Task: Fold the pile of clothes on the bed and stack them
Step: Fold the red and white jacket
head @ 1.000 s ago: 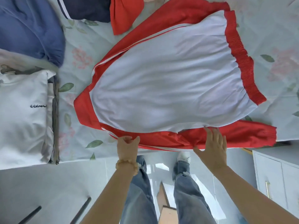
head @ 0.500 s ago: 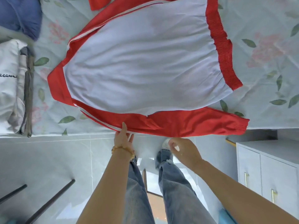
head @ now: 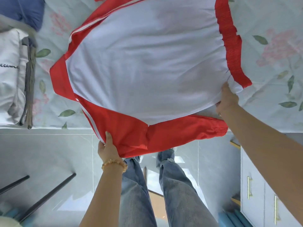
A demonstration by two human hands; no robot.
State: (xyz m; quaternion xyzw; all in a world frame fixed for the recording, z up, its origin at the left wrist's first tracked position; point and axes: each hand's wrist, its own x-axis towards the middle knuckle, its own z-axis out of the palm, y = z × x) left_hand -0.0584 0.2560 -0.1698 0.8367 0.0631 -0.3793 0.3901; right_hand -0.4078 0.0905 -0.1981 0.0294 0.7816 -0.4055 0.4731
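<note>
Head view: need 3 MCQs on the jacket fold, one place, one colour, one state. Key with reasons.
1. Where does the folded white garment lie relative to the jacket?
A. On its left
B. On top of it
C. On its right

2. What colour is the jacket's ribbed hem band?
A. Blue
B. Red
C. Green

3. What is the left hand doing?
A. Hanging idle
B. Lying flat on the bed
C. Gripping the red sleeve

Answers:
1 A, it sits at the frame's left edge on the bed, apart from the jacket.
2 B, the band is red.
3 C, its thumb lies over the sleeve's edge while the right hand grips the white corner.
</note>
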